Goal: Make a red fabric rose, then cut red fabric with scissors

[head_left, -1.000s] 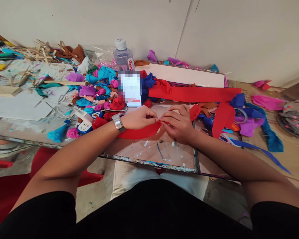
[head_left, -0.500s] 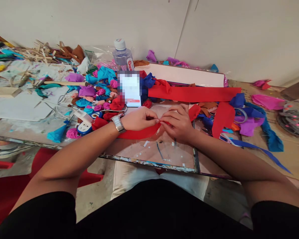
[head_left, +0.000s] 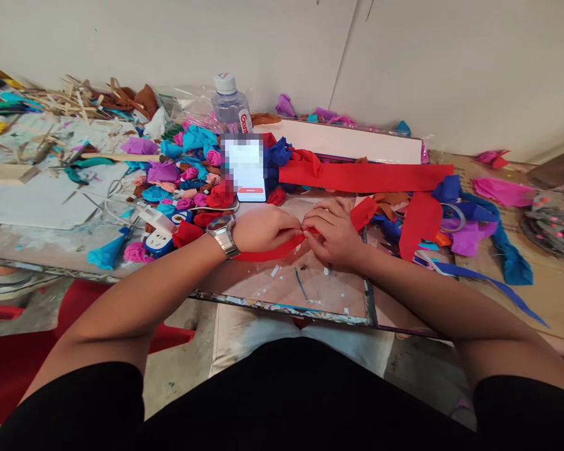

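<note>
My left hand (head_left: pixel 261 230) and right hand (head_left: pixel 331 230) meet at their fingertips, both pinching a red strip (head_left: pixel 276 252) over the table (head_left: pixel 326 291). The strip shows along my left hand's near side; beyond that hand are a lit phone (head_left: pixel 248 170) and a bottle (head_left: pixel 230 109).

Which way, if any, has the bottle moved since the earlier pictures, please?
No: judged against the wall seam, the bottle stands where it did. The seam shares its slight leftward drift in the picture.
</note>
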The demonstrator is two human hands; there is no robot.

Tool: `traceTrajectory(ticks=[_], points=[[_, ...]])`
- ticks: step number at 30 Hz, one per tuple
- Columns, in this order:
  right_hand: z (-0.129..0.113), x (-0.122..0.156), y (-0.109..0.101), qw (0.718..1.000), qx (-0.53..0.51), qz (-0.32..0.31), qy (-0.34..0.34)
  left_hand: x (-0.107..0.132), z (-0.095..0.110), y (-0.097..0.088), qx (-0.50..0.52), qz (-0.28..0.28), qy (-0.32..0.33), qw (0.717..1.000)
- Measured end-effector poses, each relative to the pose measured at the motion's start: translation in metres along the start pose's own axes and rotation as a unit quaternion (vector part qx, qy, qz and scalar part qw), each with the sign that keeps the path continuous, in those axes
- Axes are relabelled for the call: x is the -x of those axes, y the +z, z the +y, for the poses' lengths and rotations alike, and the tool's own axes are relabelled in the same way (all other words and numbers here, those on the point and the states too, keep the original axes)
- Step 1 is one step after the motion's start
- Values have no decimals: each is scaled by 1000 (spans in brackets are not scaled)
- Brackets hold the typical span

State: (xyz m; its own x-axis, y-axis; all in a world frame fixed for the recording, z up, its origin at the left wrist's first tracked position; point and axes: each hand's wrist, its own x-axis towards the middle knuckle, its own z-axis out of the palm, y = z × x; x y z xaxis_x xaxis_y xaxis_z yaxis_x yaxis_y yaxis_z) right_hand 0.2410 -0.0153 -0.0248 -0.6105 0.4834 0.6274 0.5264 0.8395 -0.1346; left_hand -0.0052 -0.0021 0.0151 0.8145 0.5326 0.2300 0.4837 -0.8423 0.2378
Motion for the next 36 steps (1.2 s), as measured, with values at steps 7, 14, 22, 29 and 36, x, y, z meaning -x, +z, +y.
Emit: traceTrajectory(ticks=[7,14,22,29,36], points=[[-2,-1,-2,1000,3,-1,23,1,-2,2,-44,5,11,999],[0,-1,-1,1000,9,-15,4,-2,-3,4,-49,-35,-16,998],[-1,0,2,1000,9,-2,24,-2,2,8,-59,-14,-39,997],[4,2,2,1000,16,-9,19,-3,-1,9,-76,-16,-67,995],[4,1,2,1000,16,13,14,-2,0,7,-60,-10,-41,997]])
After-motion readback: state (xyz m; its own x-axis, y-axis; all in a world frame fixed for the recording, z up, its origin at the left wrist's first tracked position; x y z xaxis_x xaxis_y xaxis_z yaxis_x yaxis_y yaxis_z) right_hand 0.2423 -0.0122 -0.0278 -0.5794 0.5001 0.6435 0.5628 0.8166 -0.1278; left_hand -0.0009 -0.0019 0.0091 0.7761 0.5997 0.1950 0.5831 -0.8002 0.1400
